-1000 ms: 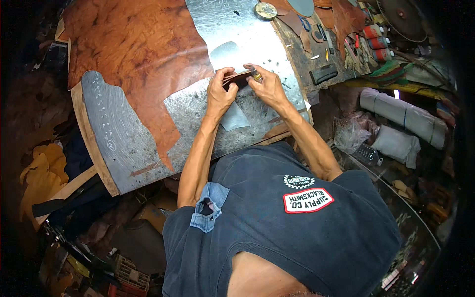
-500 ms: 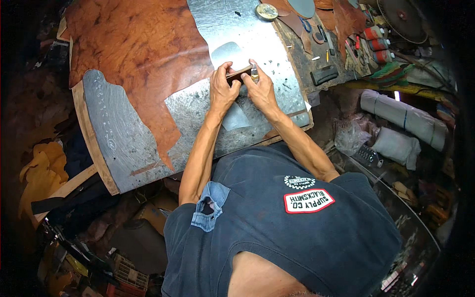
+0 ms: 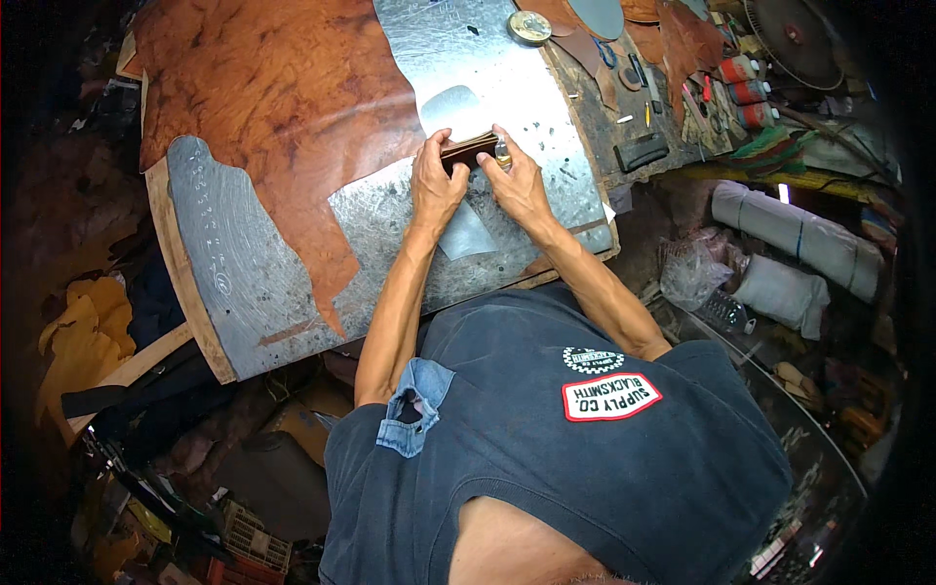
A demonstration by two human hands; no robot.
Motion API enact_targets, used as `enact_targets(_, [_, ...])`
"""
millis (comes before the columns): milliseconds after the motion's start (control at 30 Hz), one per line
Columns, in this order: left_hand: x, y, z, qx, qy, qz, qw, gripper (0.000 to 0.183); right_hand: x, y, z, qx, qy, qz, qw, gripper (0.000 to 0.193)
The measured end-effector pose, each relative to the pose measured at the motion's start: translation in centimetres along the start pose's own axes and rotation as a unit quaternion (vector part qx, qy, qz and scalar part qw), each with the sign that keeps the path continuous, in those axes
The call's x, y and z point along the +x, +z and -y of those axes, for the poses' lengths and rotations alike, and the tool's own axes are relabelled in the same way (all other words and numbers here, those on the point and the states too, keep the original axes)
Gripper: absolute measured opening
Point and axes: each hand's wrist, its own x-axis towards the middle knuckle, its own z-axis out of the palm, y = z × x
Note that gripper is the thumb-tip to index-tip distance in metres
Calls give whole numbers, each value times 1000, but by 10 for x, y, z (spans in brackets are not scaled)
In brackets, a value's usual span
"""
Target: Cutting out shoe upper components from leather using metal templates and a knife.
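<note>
Both hands grip a small dark brown leather wallet (image 3: pixel 468 150) above the metal-topped table (image 3: pixel 390 253). Several thin layers show along its far edge. My left hand (image 3: pixel 436 190) is closed on the left end, with the thumb on the near face. At the right end my right hand (image 3: pixel 520 187) pinches it between thumb and fingers. A small clear bottle (image 3: pixel 502 153) with something yellowish in it shows by my right fingers; whether they touch it I cannot tell. A large brown hide (image 3: pixel 273 97) covers the table's left part.
A grey curved sheet (image 3: pixel 219 229) lies at the table's left end. On the wooden bench (image 3: pixel 609 161) at right are a round tin (image 3: pixel 529 27), a black case (image 3: pixel 641 151), leather scraps and hand tools. Several red-labelled bottles (image 3: pixel 751 91) stand farther right. White wrapped rolls (image 3: pixel 795 229) lie below them.
The wallet has tilted in my hands, and the layers along its far edge now show more. My hands have stayed in nearly the same place.
</note>
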Motion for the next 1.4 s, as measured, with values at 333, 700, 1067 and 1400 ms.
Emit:
enact_targets(333, [-2,6,-8,-23,3,-20,1000,47,-7,-8,22,-62,-2,14,998,66])
enact_targets(700, [10,-24,-32,-79,10,159,984,28,-4,-64,18,-158,-191,30,968,23])
enact_targets(1067, [-12,-62,-13,-106,-126,84,983,35,101,-194,-73,373,137,-72,915,16])
enact_targets(1400, [-96,-139,7,-100,-215,-26,971,34,140,-187,-95,23,219,-125,967,11])
